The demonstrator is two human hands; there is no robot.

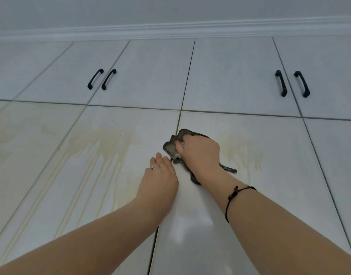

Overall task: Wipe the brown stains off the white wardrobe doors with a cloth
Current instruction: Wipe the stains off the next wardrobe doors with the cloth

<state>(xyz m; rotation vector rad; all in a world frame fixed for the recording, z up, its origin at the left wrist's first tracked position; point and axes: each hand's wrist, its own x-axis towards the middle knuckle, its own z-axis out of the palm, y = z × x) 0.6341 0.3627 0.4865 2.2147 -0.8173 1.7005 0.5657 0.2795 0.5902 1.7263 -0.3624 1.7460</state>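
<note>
Just one cloth (170, 148) — two hands (160, 175) (198, 153)

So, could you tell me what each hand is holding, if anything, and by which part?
The right hand holds the dark checked fabric cloth bunched at its middle, ends trailing. The left hand holds nothing.

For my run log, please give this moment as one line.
right hand grips cloth against door | left hand open, touching door | brown stains visible

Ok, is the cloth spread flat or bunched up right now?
Bunched up: the right hand grips the cloth crumpled against the door, with loose ends trailing beneath the wrist.
</note>
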